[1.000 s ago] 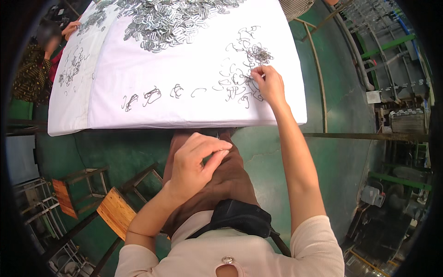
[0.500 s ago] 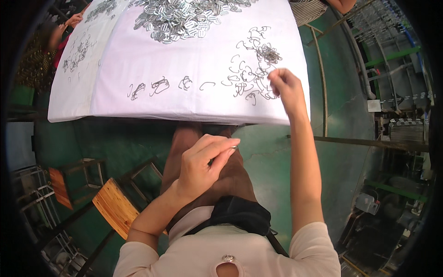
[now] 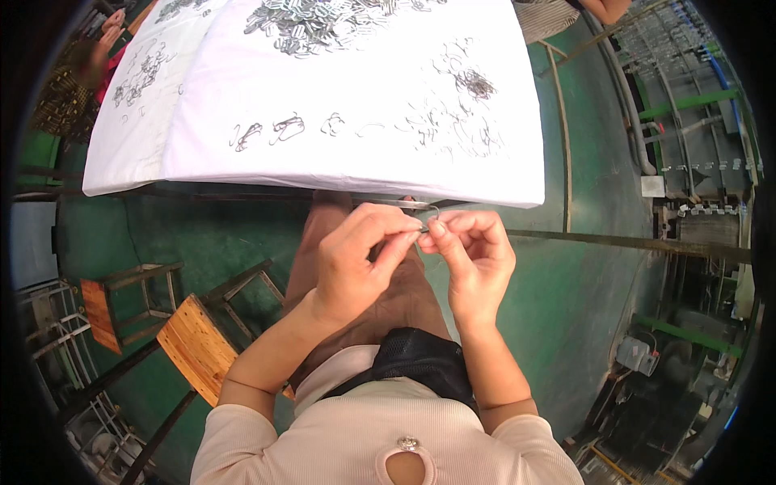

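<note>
My left hand (image 3: 352, 259) is closed in a pinch on a small metal piece (image 3: 423, 229), mostly hidden by the fingertips. Against it, my right hand (image 3: 477, 259) pinches a thin bent wire hook (image 3: 436, 211), whose curved end shows above the thumb. Both hands meet over my lap, just off the table's near edge. On the white-covered table (image 3: 323, 89), loose wire hooks (image 3: 453, 121) lie scattered at the right around a denser tangle (image 3: 477, 84). Small groups of hooks (image 3: 288, 127) form a row near the front. Flat silvery slotted buckles (image 3: 319, 28) are heaped at the back.
More wire pieces (image 3: 139, 77) lie on the table's left part, near another person's hand (image 3: 111, 28). A second person's arm (image 3: 606, 10) shows at the far right corner. Wooden-topped stools (image 3: 194, 343) stand at the lower left; metal racks line the right side.
My right hand has come back from the scattered hooks on the table to my left hand, bringing a wire hook. My left hand stays over my lap, still pinching the small metal piece.
</note>
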The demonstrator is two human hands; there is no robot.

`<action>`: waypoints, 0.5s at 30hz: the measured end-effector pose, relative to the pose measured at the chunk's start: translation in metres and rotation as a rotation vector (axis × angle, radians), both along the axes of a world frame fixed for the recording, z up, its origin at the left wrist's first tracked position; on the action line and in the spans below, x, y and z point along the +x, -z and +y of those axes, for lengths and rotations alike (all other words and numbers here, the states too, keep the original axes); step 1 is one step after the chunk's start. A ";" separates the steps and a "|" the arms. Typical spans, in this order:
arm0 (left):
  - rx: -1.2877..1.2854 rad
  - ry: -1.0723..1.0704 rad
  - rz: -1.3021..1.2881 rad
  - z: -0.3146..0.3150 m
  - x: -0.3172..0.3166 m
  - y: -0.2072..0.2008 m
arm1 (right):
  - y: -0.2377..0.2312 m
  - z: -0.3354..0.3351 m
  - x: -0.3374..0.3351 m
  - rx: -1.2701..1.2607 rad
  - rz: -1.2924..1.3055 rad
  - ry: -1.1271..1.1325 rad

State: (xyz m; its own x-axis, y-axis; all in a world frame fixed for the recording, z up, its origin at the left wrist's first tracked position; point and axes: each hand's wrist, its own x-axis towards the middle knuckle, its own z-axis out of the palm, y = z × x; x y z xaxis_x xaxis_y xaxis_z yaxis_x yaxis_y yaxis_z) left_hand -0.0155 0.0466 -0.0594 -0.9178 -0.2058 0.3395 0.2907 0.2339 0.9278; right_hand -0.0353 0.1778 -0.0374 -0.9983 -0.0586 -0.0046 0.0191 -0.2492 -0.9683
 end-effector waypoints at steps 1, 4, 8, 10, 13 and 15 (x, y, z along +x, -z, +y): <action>-0.044 0.025 0.038 0.000 0.000 0.001 | 0.003 -0.001 -0.001 -0.007 0.007 -0.009; -0.052 0.043 0.091 -0.005 -0.012 0.004 | 0.011 0.000 0.001 -0.027 0.224 0.028; -0.223 -0.220 0.086 -0.044 -0.096 0.029 | 0.012 0.006 0.004 -0.019 0.347 0.009; -0.256 -0.191 -0.014 -0.076 -0.157 0.054 | 0.012 0.006 0.004 0.020 0.346 -0.027; -0.473 -0.240 -0.054 -0.106 -0.240 0.096 | 0.015 0.008 0.003 0.040 0.366 -0.030; -0.778 -0.354 -0.280 -0.109 -0.274 0.104 | 0.018 0.010 0.002 0.062 0.352 -0.023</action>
